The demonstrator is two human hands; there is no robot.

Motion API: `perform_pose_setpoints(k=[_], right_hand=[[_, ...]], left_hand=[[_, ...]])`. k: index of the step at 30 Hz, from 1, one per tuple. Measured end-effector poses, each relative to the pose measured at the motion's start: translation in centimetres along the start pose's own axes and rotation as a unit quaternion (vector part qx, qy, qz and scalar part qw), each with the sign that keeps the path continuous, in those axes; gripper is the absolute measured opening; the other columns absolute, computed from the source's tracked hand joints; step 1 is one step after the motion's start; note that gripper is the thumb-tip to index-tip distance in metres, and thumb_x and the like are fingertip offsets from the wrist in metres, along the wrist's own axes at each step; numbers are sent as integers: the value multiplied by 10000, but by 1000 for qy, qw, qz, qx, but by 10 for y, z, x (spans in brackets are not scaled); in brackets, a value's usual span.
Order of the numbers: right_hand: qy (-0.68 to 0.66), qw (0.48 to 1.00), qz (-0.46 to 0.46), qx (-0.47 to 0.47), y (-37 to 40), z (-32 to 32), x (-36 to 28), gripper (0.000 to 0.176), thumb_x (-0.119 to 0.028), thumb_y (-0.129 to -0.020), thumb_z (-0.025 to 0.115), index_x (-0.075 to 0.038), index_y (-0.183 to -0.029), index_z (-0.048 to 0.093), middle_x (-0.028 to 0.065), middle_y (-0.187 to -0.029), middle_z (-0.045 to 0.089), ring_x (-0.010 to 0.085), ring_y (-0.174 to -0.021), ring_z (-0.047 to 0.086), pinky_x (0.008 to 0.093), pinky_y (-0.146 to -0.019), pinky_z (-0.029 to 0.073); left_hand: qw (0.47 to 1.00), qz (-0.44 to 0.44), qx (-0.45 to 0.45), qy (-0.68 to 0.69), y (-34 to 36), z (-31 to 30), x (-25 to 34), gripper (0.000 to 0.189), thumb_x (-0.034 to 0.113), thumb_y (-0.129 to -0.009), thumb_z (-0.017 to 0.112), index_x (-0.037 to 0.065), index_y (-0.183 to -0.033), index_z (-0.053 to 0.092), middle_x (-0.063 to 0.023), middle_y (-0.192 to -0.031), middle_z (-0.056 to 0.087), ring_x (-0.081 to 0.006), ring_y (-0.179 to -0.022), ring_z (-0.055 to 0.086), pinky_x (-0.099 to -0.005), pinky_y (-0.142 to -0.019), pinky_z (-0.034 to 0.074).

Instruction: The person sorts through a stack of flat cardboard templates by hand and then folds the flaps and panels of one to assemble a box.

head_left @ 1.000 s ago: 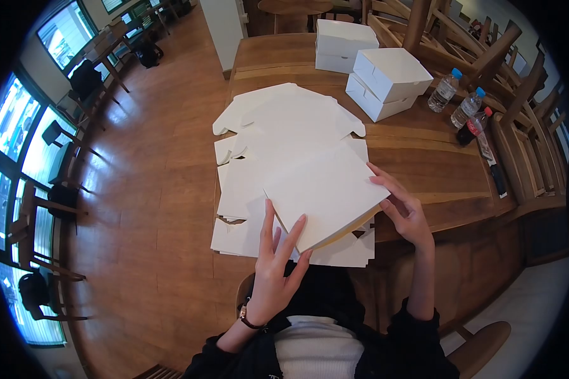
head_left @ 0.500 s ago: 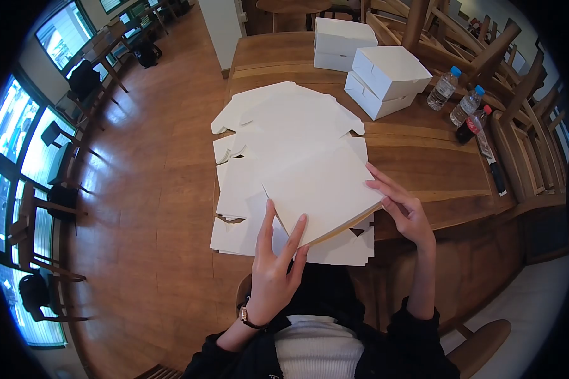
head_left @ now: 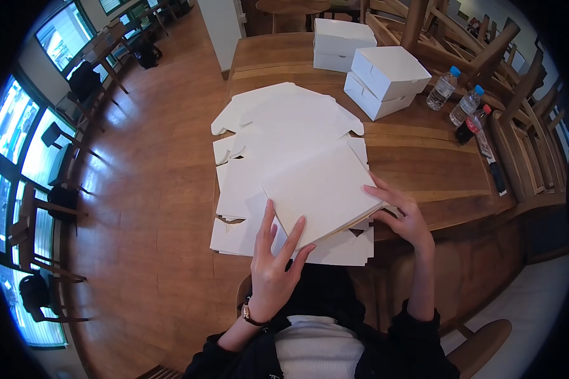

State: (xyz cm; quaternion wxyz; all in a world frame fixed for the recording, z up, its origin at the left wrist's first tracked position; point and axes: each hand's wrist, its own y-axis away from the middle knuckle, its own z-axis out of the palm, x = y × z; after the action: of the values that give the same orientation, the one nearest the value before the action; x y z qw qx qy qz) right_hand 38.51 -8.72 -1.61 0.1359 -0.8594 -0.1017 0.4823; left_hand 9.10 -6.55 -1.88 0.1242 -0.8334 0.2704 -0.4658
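Observation:
A folded white cardboard box blank lies slantwise over a stack of flat white box blanks, its layers showing as a thin yellowish gap on the near edge. My left hand is at its near left corner, fingers apart, with one fingertip on top, one at the left edge and the thumb by the near edge. At the right corner my right hand grips it, fingertips on the top face and thumb low at the edge. The underside is hidden.
Assembled white boxes stand at the back of the wooden table, with another white box behind. Two water bottles and a red-capped cola bottle stand right, near a black marker. Stacked wooden chairs lie beyond.
The gap along the blank's near edge has narrowed. My right hand has shifted slightly, its fingers drawn a little nearer me. The left hand has barely moved.

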Motion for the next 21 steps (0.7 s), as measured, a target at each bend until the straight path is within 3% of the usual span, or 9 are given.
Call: perform_pose_setpoints(k=[2, 5, 9, 14, 17, 21], right_hand=[[25, 1000, 5, 18, 3, 3, 8, 553, -50, -791, 854, -139, -1322, 729, 159, -1490, 598, 280, -1248, 669, 388, -1004, 557], [36, 998, -34, 39, 2, 7, 12, 513, -20, -817, 826, -135, -1309, 736, 154, -1429, 647, 267, -1142, 721, 355, -913, 595], [83, 993, -58, 53, 4, 9, 9, 497, -35, -827, 824, -137, -1306, 737, 156, -1409, 657, 278, -1099, 733, 349, -883, 606], [137, 985, -79, 62, 4, 9, 5, 480, -45, -834, 820, -146, -1297, 744, 154, -1391, 668, 289, -1088, 737, 347, -862, 614], [117, 990, -58, 43, 6, 8, 6, 484, -55, -851, 814, -120, -1322, 723, 163, -1453, 624, 305, -1184, 700, 362, -957, 582], [-51, 995, -48, 72, 3, 21, 2, 528, -101, -857, 824, -73, -1363, 678, 173, -1562, 522, 331, -1373, 571, 405, -1118, 468]], left_hand=[[1000, 3, -1, -1, -1, 0, -1, 514, 31, -849, 822, 108, -1344, 708, -265, -1618, 365, -439, -1418, 493, -509, -1074, 538], [1000, 2, 0, 2, -2, 0, 0, 499, 26, -846, 822, 102, -1328, 718, -267, -1611, 376, -439, -1409, 504, -503, -1063, 548], [1000, 9, 11, -1, -3, 1, 2, 483, 19, -842, 822, 92, -1310, 727, -272, -1598, 396, -437, -1397, 517, -492, -1048, 562], [997, 49, 14, -50, -3, 2, -3, 494, 116, -850, 843, 111, -1328, 720, -293, -1576, 420, -417, -1263, 612, -462, -962, 598], [999, 27, 14, -23, 0, 5, -5, 527, 118, -839, 857, 115, -1345, 708, -293, -1594, 391, -419, -1317, 567, -474, -998, 574], [999, -14, 27, 21, 3, 8, -3, 596, 49, -824, 845, 107, -1389, 668, -280, -1664, 256, -440, -1487, 394, -521, -1128, 475]])
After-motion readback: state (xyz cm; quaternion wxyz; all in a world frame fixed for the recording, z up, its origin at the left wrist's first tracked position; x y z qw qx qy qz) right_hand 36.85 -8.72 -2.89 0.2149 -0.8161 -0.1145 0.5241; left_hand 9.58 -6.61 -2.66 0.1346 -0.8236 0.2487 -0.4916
